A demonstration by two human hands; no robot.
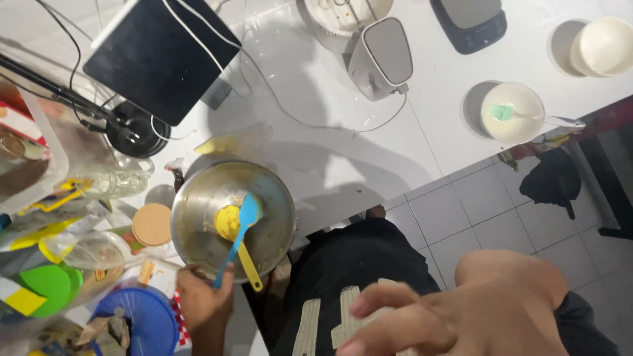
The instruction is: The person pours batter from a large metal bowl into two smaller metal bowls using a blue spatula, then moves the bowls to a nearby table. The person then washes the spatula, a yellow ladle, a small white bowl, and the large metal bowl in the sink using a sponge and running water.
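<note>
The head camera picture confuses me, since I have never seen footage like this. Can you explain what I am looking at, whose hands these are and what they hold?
One camera, worn on a person's head, looks straight down, so you see their dark clothing and the tiled floor below. The left hand grips a metal bowl at its near rim, with the handle of the blue spatula beside the fingers. Inside the bowl also lies a yellow spoon. The right hand is blurred, close to the lens, and holds nothing. On the white counter stand a white appliance, a kitchen scale, a dark tablet and two white bowls, one with a brush.
</note>
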